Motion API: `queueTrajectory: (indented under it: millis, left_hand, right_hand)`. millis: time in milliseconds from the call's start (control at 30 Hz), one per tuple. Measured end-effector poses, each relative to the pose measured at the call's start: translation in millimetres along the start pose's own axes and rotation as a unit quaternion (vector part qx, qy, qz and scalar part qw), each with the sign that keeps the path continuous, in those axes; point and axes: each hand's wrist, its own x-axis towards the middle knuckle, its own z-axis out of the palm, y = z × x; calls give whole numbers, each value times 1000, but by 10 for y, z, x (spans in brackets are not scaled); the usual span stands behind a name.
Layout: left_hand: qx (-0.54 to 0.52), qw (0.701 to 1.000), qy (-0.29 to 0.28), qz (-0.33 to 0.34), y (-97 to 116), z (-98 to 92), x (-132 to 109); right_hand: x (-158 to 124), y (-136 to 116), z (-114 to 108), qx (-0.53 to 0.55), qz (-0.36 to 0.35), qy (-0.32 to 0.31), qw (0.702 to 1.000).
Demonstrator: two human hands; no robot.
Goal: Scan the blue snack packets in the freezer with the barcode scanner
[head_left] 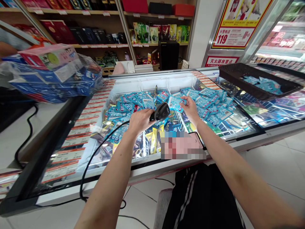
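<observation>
While the left hand (140,121) curls closed around the grip of a black corded barcode scanner (162,112), the right hand (191,109) pinches a blue-and-white sachet (175,103) between thumb and fingers, just beside the scanner's head. Both hands are above a chest freezer (152,76) heaped with similar blue sachets (207,103), and yellow packets (152,140) show beneath the hands. The sachet's small print can't be read, so its brand is unknown, and the red-and-white price strips (73,144) along the freezer's left edge are just as illegible.

The scanner's black cable (101,143) runs along the left forearm and drops over the freezer's near edge toward the floor. Near the bottom of the freezer, a phone (197,140) is mostly hidden by a pixelated blur. A black plastic tray (259,81) on the right holds a few more blue sachets. On the left, a plastic-wrapped bundle of blue packs (54,84) with a box on top is cut off by the frame, as is another person's arm (7,49) behind it.

Overhead, a yellow-and-red sign (240,36) shows a large "119", and a red sign (221,61) below it reads "灭火器放置点". Dark striped trousers (190,197) fill the lower edge.
</observation>
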Motion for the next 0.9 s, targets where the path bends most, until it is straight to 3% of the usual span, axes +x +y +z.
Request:
queueTrajectory:
  millis: [100,400,567,700,900]
  left_hand:
    - [-2,1000,0,-1,4,-3,-1]
    - [6,1000,1,-10,-34,11,-7]
    - [11,999,-3,-34,-110,-39,-32]
    - [17,998,0,-65,-174,-94,-63]
    - [13,993,12,-116,-314,-138,-141]
  right_hand:
    - [2,32,20,17,-3,29,999]
    - [-28,-38,3,5,-21,23,1000]
    - [-75,-117,-31,-121,-57,40,990]
    - [-100,-169,-18,-256,-32,78,963]
    - [-109,-197,20,-293,-51,2,955]
